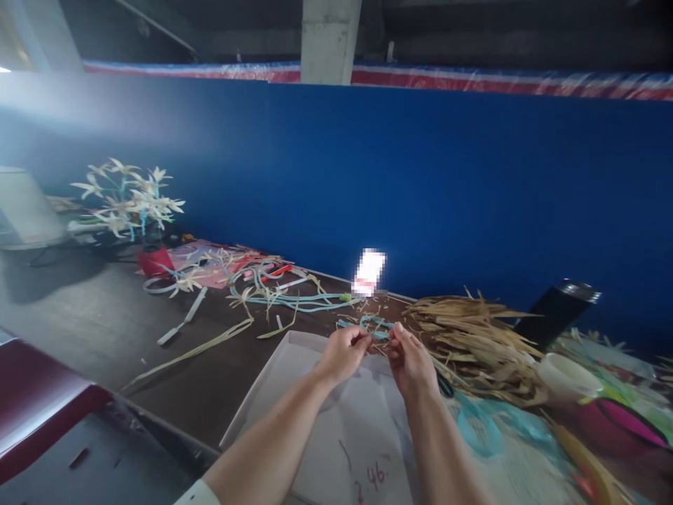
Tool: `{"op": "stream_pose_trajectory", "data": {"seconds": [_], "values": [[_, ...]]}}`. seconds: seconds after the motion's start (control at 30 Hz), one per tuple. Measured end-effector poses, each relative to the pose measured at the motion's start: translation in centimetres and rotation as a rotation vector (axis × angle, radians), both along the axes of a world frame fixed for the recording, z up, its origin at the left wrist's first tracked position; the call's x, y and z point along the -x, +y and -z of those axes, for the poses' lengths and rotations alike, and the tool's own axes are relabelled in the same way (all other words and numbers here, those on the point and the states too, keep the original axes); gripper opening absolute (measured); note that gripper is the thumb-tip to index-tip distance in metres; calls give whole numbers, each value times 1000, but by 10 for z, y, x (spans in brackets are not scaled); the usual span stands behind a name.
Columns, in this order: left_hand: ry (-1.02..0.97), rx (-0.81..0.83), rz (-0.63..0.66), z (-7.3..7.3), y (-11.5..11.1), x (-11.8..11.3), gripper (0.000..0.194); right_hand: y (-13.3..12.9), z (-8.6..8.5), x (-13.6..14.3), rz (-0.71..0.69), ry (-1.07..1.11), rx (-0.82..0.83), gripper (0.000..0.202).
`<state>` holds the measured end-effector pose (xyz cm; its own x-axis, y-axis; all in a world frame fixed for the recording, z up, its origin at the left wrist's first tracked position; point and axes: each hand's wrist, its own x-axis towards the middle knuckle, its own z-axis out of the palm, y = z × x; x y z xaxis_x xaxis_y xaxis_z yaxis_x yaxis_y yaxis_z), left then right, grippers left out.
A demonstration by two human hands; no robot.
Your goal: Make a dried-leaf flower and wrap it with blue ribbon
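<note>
Above the far edge of a white box lid (347,449), my left hand (343,353) and my right hand (411,359) face each other, a small gap apart. Both have thumb and fingers pinched together. Whatever is between the fingertips is too small and blurred to make out. Looped light blue strips (374,324) show just beyond and between the fingertips; I cannot tell whether the hands touch them. Close to my right hand lies a heap of dry tan husk leaves (473,344).
Blue-wrapped stems (299,301) and pale strips lie at left, near a bunch of white husk flowers (131,196). A lit, blurred-out screen (369,272) leans at the blue partition (446,189). A dark flask (557,312), white cup (568,379) and blue tape roll (479,426) are at right.
</note>
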<state>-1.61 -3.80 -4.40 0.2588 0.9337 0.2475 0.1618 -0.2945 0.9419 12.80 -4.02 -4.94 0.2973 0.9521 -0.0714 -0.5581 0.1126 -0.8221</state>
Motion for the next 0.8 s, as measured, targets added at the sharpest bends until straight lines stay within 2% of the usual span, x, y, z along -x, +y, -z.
{"op": "stream_pose_trajectory", "data": {"seconds": [0.3,0.5,0.8], "values": [[0,11,-17,-1,-2,0,28,1,1,3,8,-13,-28,24],[-7,23,-8,1,-1,-1,27,0,1,4,-30,-62,-20,26],[-20,-12,-1,4,-1,-2,25,-3,0,7,-153,-60,-40,11]]}}
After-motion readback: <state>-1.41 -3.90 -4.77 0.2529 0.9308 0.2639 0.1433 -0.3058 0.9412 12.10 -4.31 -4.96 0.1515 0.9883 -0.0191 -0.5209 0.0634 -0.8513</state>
